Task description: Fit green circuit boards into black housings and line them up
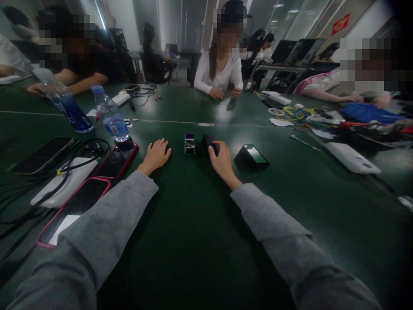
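My left hand (156, 155) lies palm down on the dark green table (180, 232), fingers spread, holding nothing. To its right, apart from it, stands a small electronic module (189, 144) with a little dark screen and a bare circuit board. My right hand (222, 160) is closed around a small black box-shaped object (209, 142); thumb and fingers grip its near right side, and its exact kind cannot be made out. Farther right rests a dark box-like device (253, 156) with a green, glossy top, touched by neither hand.
Phones (118, 160), a white power strip (64, 183) and black cables crowd the left. Two plastic bottles (111, 114) stand behind them. At right are a wrench (305, 143), a white power strip (351, 158), tangled wires and a blue tray (371, 113). People sit around the table.
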Demonstrator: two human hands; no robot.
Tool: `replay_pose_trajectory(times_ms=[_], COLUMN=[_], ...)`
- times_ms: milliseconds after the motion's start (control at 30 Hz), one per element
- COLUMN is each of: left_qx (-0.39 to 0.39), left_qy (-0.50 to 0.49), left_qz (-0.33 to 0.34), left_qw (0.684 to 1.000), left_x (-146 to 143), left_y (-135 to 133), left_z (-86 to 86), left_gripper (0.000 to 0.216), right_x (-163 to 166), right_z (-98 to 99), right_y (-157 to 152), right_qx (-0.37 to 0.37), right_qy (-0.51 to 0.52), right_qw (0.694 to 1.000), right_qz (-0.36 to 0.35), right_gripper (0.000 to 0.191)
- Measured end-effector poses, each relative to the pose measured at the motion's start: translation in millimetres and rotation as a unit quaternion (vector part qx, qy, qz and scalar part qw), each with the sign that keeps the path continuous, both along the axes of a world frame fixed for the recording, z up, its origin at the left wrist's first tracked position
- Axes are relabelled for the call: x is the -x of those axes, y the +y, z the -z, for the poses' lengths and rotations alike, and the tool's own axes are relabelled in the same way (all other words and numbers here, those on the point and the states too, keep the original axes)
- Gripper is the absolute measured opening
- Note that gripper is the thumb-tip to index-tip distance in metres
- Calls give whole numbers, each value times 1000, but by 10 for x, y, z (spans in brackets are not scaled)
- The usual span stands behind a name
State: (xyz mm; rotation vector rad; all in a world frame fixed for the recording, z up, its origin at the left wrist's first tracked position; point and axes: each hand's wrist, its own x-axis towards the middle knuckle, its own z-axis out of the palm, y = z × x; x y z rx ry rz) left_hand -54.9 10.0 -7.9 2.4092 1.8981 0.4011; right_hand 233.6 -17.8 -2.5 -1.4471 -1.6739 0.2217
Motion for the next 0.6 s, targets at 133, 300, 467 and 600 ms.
replay_pose_trajectory(times_ms=[133,300,467,600], left_qx=[-4,-3,-4,1], left_qy=[7,7,4,4], left_qz=[-1,-2,0,-1], left_qw=[1000,1000,1000,1000], left_x=[-12,-15,2,6], left_y=[-7,3,27,25], left_z=[-9,-3,18,12], left_gripper=[58,58,59,59], right_x=[-4,1,-54,-100], right_z=[21,22,85,129], right_y=[10,11,104,164], right_qx=[-20,-29,4,19], right_qy=[-27,-27,91,91], right_qw=[999,999,996,995], right_qz=[22,6,-16,36], right_gripper=[41,47,34,34])
